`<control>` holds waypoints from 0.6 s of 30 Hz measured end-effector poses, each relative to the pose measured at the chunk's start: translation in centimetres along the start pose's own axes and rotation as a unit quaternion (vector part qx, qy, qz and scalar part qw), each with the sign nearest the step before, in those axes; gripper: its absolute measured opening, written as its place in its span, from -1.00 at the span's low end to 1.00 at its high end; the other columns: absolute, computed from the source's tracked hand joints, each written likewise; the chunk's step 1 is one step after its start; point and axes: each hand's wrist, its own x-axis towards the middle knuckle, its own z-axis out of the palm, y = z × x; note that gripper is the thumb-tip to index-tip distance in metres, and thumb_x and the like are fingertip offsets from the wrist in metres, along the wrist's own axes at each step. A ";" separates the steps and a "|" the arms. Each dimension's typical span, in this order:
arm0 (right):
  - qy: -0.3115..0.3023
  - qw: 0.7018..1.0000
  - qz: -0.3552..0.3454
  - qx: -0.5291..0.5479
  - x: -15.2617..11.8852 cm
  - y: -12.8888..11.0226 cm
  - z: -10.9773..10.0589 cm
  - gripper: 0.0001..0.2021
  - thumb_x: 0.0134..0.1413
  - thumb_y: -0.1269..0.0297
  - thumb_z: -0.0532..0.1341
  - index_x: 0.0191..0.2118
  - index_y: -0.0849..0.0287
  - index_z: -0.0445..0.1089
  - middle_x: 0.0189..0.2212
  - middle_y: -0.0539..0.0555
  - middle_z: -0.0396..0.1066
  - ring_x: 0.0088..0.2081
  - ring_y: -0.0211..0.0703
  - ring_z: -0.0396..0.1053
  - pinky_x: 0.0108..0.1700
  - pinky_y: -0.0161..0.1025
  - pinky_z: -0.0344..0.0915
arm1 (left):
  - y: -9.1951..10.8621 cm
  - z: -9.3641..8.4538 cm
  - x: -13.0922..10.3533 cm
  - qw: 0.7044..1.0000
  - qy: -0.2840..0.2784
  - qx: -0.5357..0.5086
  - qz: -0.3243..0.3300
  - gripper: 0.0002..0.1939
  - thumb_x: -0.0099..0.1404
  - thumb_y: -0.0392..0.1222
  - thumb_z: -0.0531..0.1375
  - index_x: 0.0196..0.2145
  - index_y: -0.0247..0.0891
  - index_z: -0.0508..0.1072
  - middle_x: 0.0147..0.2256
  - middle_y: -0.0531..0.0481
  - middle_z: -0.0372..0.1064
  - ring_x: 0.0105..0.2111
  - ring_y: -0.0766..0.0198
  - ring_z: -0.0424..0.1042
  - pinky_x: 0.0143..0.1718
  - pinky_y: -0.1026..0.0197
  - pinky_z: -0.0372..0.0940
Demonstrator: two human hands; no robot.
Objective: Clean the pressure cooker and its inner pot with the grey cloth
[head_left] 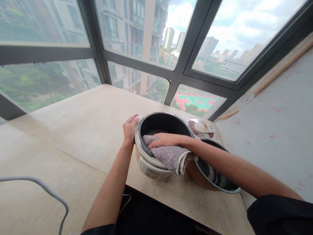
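Note:
An electric pressure cooker with a cream body and a dark interior stands on the sill, its lid off. My left hand is closed on its left side, at a pale handle that mostly hides behind the fingers. With my right hand I hold a greyish-purple towel against the near inner wall; the fingertips dip inside the rim. The towel's folded, white-edged end hangs over the front right of the cooker. Close to its right, the removable inner pot lies tilted, its dark opening partly under my right forearm.
Behind the inner pot lies the cooker's lid, white and brownish-red. A grey cable curves over the sill at the lower left. Window frames border the back, and a flowered wall rises on the right.

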 end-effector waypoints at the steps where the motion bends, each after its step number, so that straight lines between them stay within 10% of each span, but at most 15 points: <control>1: -0.002 1.000 0.001 0.001 0.3 0.1 0.1 -0.72 0.10 0.11 0.27 -0.26 0.27 0.51 -0.26 0.08 0.53 -0.21 -0.05 0.43 -0.14 -0.19 0.30 | 0.0 0.0 0.0 1.000 0.001 -0.001 -0.002 -0.46 -0.06 -0.12 0.37 -0.09 -0.39 0.60 -0.33 -0.09 0.55 -0.38 0.22 0.45 -0.26 0.18 0.34; 18: 0.181 0.957 0.109 -0.201 4.4 1.2 2.7 -0.60 0.26 0.10 0.11 0.07 0.29 0.22 0.01 0.39 0.44 -0.01 0.27 0.49 -0.02 0.03 0.40 | 0.1 0.1 -0.1 0.999 -0.024 -0.033 -0.016 -0.49 -0.10 -0.14 0.36 -0.13 -0.36 0.57 -0.51 0.05 0.43 -0.52 0.32 0.35 -0.42 0.27 0.22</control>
